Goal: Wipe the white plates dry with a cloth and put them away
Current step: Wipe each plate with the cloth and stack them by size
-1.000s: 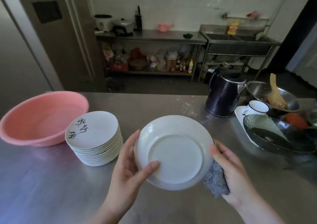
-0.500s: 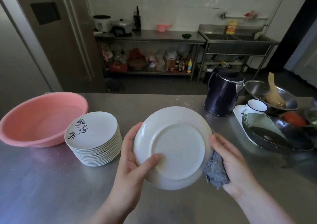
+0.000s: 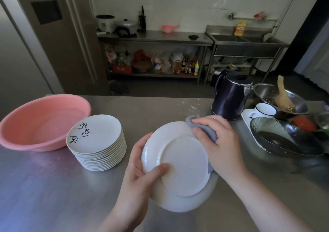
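Plate [image 3: 185, 162], round glossy white, gripped by left hand [image 3: 140, 176]; right hand [image 3: 219, 142] presses grey cloth [image 3: 204, 130].

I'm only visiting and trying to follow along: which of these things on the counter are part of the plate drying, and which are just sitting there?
Part of the job:
held plate
grey cloth
left hand
right hand
stack of plates

Just sitting there:
pink basin
dark kettle
white mug
steel bowl with wooden spoon
dark glass dish

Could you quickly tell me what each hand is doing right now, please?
Left hand: grips the white plate at its rim, thumb on the underside.
Right hand: holds the grey cloth, pressing it against the plate's upper edge.
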`<state>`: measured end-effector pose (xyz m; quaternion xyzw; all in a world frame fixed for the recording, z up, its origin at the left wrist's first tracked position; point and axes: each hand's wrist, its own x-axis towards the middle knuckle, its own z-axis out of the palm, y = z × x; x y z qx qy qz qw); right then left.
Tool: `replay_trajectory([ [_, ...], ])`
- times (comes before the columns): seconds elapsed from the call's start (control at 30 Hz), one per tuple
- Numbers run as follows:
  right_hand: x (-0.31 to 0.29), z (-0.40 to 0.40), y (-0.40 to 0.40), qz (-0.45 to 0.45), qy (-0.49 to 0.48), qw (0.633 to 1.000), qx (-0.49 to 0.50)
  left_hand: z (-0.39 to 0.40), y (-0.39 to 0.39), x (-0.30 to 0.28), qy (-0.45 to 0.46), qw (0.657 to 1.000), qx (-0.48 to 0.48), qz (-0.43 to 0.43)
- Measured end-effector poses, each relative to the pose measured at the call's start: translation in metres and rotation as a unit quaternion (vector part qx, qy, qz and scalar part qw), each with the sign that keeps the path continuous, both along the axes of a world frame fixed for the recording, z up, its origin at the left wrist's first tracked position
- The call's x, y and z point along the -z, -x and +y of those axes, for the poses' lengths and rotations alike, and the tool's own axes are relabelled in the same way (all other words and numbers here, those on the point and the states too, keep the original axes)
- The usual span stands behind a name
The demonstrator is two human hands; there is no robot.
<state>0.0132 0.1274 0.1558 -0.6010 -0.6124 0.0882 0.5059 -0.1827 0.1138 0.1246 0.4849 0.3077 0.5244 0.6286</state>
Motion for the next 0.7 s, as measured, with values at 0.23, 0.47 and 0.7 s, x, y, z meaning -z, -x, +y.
replay_trajectory([
  [0.23, -0.013, 0.014, 0.028, -0.149, -0.062, 0.984, -0.075, 0.008, 0.006, -0.009, -0.003, 0.999, -0.02, 0.026],
  [0.47, -0.025, 0.025, 0.031, -0.214, -0.066, 0.955, -0.197, 0.013, 0.005, -0.015, -0.016, 0.999, -0.018, 0.04],
  [0.7, -0.026, 0.027, 0.029, -0.142, -0.081, 0.976, -0.144, 0.014, 0.006, -0.021, -0.03, 0.998, -0.026, 0.043],
])
